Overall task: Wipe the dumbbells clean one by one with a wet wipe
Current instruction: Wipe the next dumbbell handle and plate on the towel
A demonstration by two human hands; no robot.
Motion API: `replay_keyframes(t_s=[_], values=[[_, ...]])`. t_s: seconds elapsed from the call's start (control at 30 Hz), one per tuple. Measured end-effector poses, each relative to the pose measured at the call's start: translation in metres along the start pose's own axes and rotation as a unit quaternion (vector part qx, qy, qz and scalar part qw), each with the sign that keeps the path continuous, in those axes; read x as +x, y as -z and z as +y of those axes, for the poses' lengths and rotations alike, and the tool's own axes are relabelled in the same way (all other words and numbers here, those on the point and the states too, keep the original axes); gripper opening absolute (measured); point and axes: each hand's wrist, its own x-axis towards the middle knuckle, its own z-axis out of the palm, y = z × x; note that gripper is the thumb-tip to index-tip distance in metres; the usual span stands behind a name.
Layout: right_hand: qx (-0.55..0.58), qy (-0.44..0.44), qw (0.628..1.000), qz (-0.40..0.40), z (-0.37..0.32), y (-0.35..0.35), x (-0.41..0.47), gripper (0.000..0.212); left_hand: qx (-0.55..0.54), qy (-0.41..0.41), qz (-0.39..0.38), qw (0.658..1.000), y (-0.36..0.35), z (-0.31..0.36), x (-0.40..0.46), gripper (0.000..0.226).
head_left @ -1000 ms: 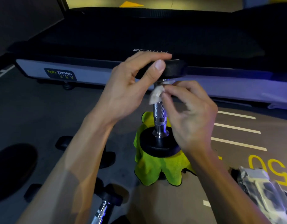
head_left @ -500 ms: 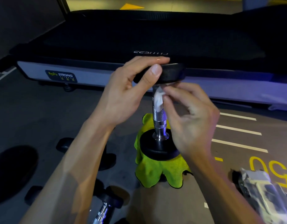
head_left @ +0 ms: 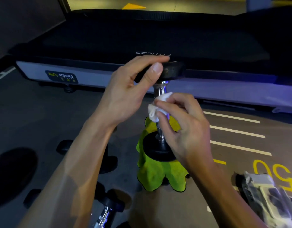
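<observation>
A dumbbell (head_left: 160, 111) stands upright on its lower black head, which rests on a bright green cloth (head_left: 156, 175) spread on the floor (head_left: 35, 116). The person's left hand (head_left: 125, 94) grips the dumbbell's upper black head, the thumb across its near edge and the fingers lying over its top. The right hand (head_left: 183, 127) pinches a crumpled white wet wipe (head_left: 156, 107) between thumb and fingertips and presses it against the chrome handle, just below the upper head. The two hands are close together but do not touch.

Behind the dumbbell runs a treadmill (head_left: 142, 38) with a dark belt and a pale side rail bearing a "Body Strong" label. Left of the dumbbell and nearer the camera, more dumbbells (head_left: 109, 206) lie on the floor, partly hidden behind the left forearm; one shows a chrome handle. To the right of the dumbbell the floor carries white painted lines (head_left: 237, 132) and a yellow "50". A shiny plastic packet (head_left: 263, 199) lies at the lower right, its contents too blurred to tell.
</observation>
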Motion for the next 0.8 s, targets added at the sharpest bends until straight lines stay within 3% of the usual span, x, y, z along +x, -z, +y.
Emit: replay_keyframes(t_s=[0.3,0.53,0.63,0.7,0.8], values=[[-0.013,0.005,1.0,-0.014,-0.005,-0.005,0.004,0.036,-0.005,-0.006,0.004,1.0,0.003,-0.005,-0.003,0.033],[0.052,-0.099,0.994,-0.008,0.007,0.006,-0.022,0.032,-0.006,-0.006,0.011,1.0,0.002,-0.008,-0.003,0.032],[0.156,-0.164,0.974,-0.01,-0.001,0.009,-0.007,0.038,-0.006,-0.008,0.012,1.0,0.003,-0.007,-0.004,0.031],[0.217,-0.18,0.959,0.012,-0.007,0.009,0.012,0.031,-0.002,-0.011,0.006,1.0,0.002,-0.005,-0.004,0.031],[0.208,-0.164,0.964,0.028,-0.008,0.005,0.017,0.016,-0.002,-0.013,0.001,1.0,0.001,-0.002,-0.005,0.031]])
